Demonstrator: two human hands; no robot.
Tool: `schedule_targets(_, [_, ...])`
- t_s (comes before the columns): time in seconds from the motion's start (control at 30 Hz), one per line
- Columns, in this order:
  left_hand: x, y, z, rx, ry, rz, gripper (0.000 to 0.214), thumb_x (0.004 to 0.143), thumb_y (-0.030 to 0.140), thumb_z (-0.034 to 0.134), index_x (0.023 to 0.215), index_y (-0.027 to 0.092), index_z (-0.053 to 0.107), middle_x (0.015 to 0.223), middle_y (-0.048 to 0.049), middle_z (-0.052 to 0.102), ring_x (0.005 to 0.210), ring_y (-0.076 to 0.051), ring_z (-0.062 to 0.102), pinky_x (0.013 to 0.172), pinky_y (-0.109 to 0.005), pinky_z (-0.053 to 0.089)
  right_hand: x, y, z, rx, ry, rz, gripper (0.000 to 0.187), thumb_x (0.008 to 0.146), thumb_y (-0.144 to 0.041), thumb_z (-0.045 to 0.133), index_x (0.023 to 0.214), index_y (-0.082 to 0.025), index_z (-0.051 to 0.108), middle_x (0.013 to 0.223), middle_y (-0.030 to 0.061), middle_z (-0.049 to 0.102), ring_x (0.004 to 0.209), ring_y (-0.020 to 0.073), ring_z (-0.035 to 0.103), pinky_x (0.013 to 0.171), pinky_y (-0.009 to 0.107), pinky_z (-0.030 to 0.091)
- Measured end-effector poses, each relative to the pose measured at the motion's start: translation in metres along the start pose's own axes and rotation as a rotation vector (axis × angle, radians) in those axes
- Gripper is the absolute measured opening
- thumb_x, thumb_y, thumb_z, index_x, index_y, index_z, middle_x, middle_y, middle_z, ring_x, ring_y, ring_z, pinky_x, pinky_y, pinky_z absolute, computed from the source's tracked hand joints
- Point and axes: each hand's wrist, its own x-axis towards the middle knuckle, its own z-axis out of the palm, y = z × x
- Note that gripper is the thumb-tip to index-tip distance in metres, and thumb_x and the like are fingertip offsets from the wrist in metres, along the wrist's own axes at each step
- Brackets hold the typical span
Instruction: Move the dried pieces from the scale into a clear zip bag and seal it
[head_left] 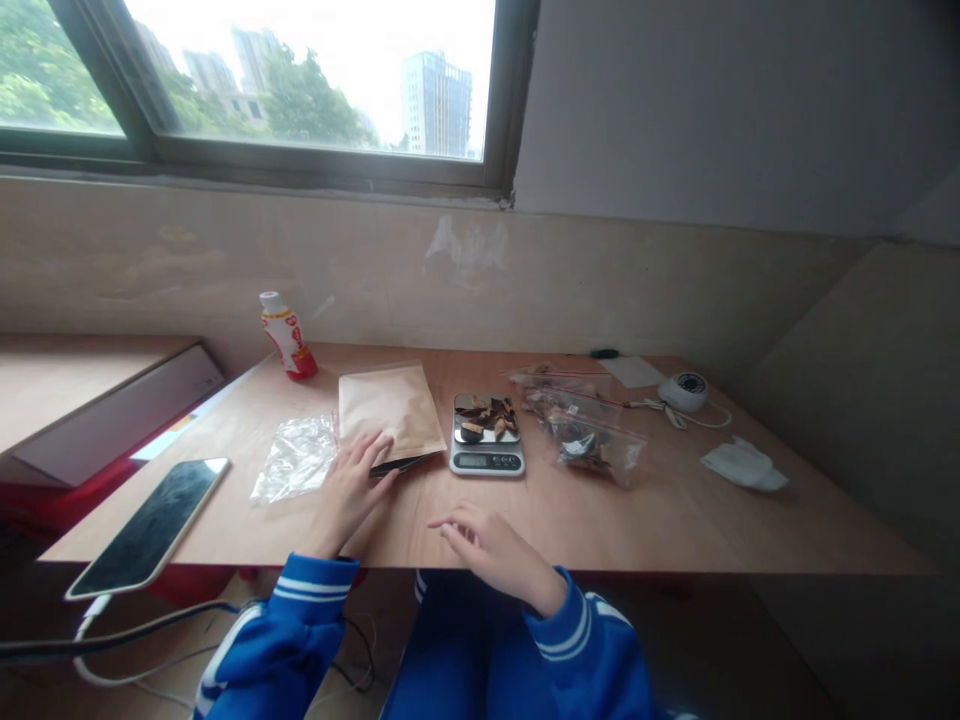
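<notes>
- Resting open, with fingers spread, the left hand [356, 485] touches the near left corner of a kraft-paper pouch [391, 405]; its thumb lies by the dark opening along the pouch's near edge.
- The right hand [486, 540] is loosely open above the table's near edge, its index finger pointing left and the other fingers slightly curled, apart from the scale.
- The pouch lies flat on the wooden table [427, 525], just left of a digital kitchen scale [487, 463].
- Brown dried pieces [499, 418] lie on the scale's platform; the display's reading is too small to tell.
- A clear plastic bag [292, 462] lies left of the pouch, near the left hand.
- Right of the scale, clear zip bags [600, 448] with dark and brown contents partly overlap.
- Farther left are a smartphone [150, 525] and, standing behind, a red-and-white bottle [287, 340].
- Farther right sit a white dome camera [684, 392] with its cable and a crumpled white item [742, 465].
</notes>
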Motion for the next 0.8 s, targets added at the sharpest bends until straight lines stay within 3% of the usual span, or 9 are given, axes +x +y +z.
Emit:
schedule_targets(0.1, [0.007,-0.002,0.0,-0.007,-0.029,-0.002,0.032,0.089,0.034,0.044,0.114,0.025,0.062,0.122,-0.0042,0.063,0.107,-0.022,0.06,0.089,-0.031,0.046,0.02,-0.007,0.02,-0.044,0.007,-0.146,0.032,0.092,-0.019,0.041,0.117,-0.014,0.061,0.11,0.0091,0.065,0.103,0.0166,0.06,0.094,0.029,0.047])
schedule_targets(0.2, [0.008,0.002,-0.012,0.019,0.002,-0.051,0.03,0.089,0.034,0.046,0.114,0.029,0.063,0.117,-0.0002,0.067,0.095,-0.019,0.066,0.071,-0.024,0.049,0.045,-0.004,0.039,-0.211,0.077,-0.239,0.039,0.093,-0.017,0.039,0.129,-0.008,0.05,0.131,0.0148,0.054,0.126,0.0201,0.046,0.107,0.035,0.039])
schedule_targets(0.3, [0.007,0.011,-0.029,0.016,0.07,-0.098,0.028,0.088,0.036,0.051,0.111,0.032,0.066,0.105,0.0005,0.071,0.081,-0.017,0.069,0.059,-0.021,0.046,0.064,0.003,0.056,-0.459,0.149,-0.242,0.042,0.092,-0.012,0.035,0.132,-0.004,0.045,0.137,0.0189,0.047,0.132,0.0235,0.038,0.108,0.039,0.038])
schedule_targets(0.4, [0.011,0.018,-0.042,-0.126,0.155,-0.159,0.027,0.087,0.037,0.052,0.107,0.031,0.068,0.095,0.0017,0.074,0.074,-0.015,0.069,0.06,-0.019,0.045,0.068,0.006,0.066,-0.62,0.147,-0.256,0.042,0.089,-0.004,0.036,0.13,0.0,0.047,0.133,0.0209,0.05,0.129,0.0248,0.042,0.107,0.036,0.039])
schedule_targets(0.5, [0.018,0.02,-0.047,-0.3,0.211,-0.2,0.027,0.086,0.039,0.053,0.104,0.03,0.07,0.089,0.003,0.074,0.074,-0.014,0.068,0.065,-0.019,0.047,0.064,0.0,0.063,-0.67,0.111,-0.261,0.041,0.086,0.0,0.038,0.125,0.002,0.05,0.123,0.0203,0.057,0.119,0.0253,0.049,0.105,0.035,0.04])
schedule_targets(0.6, [0.024,0.021,-0.049,-0.347,0.21,-0.211,0.027,0.084,0.041,0.054,0.102,0.029,0.071,0.087,0.0032,0.074,0.072,-0.013,0.067,0.065,-0.02,0.047,0.069,-0.012,0.049,-0.659,0.057,-0.183,0.037,0.085,0.0,0.038,0.115,-0.005,0.058,0.111,0.0156,0.062,0.106,0.0238,0.055,0.094,0.034,0.049])
schedule_targets(0.8, [0.024,0.025,-0.054,-0.311,0.191,-0.211,0.026,0.083,0.041,0.056,0.101,0.031,0.071,0.093,0.0045,0.074,0.072,-0.013,0.066,0.066,-0.021,0.046,0.121,-0.023,0.031,-0.553,-0.039,-0.01,0.038,0.083,-0.001,0.042,0.116,-0.008,0.058,0.112,0.0161,0.063,0.1,0.0238,0.06,0.086,0.035,0.05])
